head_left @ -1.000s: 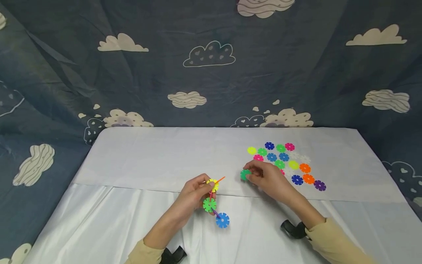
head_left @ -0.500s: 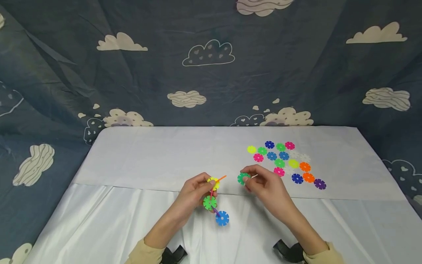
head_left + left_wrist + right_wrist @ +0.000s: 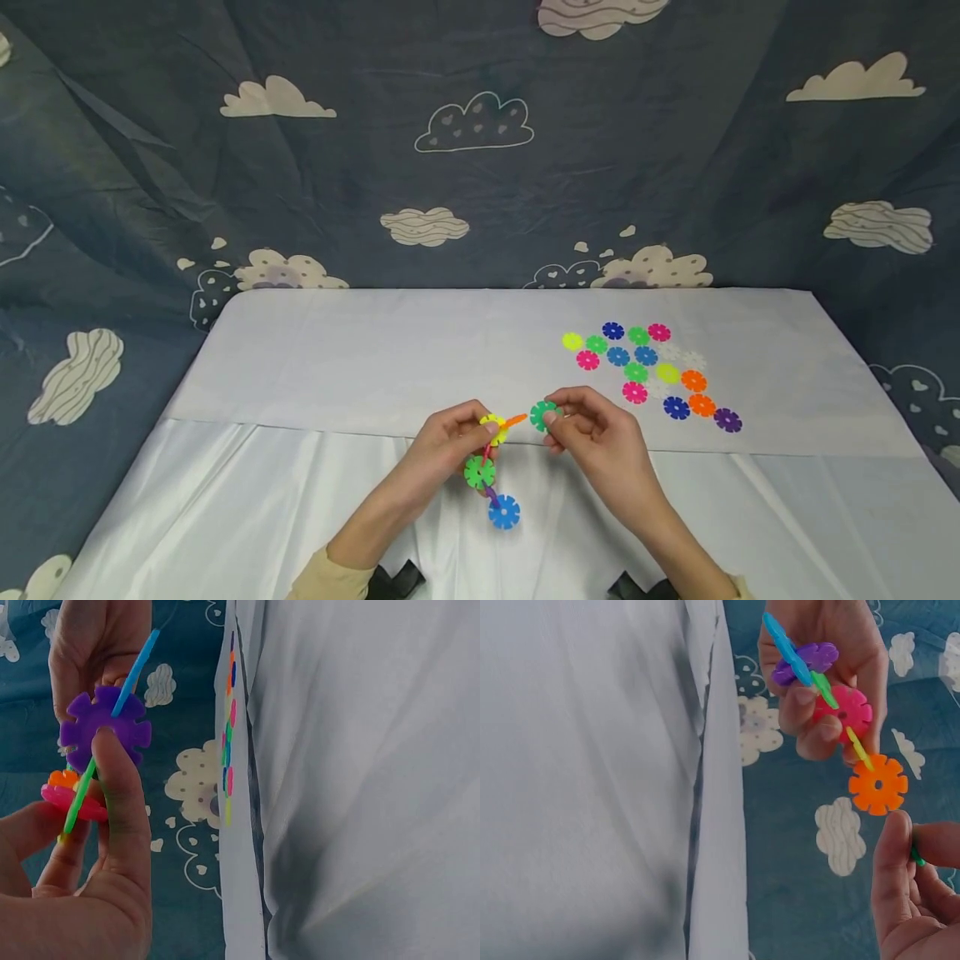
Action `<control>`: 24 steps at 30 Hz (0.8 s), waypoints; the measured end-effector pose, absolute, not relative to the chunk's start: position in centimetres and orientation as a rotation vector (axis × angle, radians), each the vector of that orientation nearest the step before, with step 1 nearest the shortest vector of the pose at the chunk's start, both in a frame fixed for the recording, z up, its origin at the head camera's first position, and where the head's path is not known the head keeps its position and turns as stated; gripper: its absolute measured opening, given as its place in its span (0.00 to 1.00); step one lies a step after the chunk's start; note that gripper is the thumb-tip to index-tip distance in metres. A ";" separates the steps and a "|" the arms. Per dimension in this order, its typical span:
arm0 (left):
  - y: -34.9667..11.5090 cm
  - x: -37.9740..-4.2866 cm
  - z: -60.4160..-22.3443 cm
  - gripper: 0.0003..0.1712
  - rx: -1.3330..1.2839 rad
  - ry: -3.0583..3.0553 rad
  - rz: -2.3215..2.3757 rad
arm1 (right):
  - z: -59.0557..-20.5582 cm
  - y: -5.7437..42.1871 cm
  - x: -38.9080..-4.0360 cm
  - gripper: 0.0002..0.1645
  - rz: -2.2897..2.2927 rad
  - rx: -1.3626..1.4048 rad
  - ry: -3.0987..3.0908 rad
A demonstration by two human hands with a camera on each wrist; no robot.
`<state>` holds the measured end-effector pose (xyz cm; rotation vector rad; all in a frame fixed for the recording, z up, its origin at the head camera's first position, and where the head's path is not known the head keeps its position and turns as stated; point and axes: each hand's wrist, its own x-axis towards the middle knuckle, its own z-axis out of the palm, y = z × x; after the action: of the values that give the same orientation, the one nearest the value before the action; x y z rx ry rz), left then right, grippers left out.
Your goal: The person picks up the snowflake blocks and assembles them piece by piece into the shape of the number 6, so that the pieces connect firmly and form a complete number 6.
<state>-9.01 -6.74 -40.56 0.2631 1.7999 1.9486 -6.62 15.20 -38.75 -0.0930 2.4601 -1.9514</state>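
My left hand grips a linked chain of notched plastic snowflake discs, held above the table. At its lower end hangs a blue disc, joined to a purple disc, then a light green disc. A pink disc and a yellow disc follow, and an orange disc sticks out at the upper end toward the right. Between thumb and fingers my right hand pinches a loose green disc, a small gap away from the orange one.
Loose discs of several colours lie flat on the white-covered table at the back right, among them a purple disc and a yellow disc. Behind stands a dark curtain with printed clouds.
My right hand has brought the green disc leftward and slightly down from beside the loose discs, close to the chain. The left hand has shifted slightly right, and the orange disc has tilted.
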 end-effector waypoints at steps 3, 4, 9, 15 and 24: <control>-6.8 -8.9 -40.5 0.13 0.311 1.802 1.922 | -38.8 15.0 -6.6 0.13 -1.933 -0.107 2.455; -6.8 -8.9 -40.5 0.13 0.329 1.807 1.914 | -38.8 15.0 -6.6 0.12 -1.919 -0.113 2.458; -6.9 -8.9 -40.4 0.13 0.400 1.858 1.871 | -39.1 14.9 -6.6 0.12 -1.884 -0.146 2.450; -6.9 -9.0 -40.4 0.13 0.438 1.901 1.818 | -39.2 14.6 -6.5 0.11 -1.860 -0.147 2.486; -6.7 -8.8 -40.6 0.13 0.443 1.910 1.825 | -39.2 14.3 -6.1 0.12 -1.692 -0.309 2.716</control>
<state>-8.79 -6.69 -40.59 0.4426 1.9102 1.8254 -6.08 14.33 -39.20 -0.3093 2.7161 -1.6917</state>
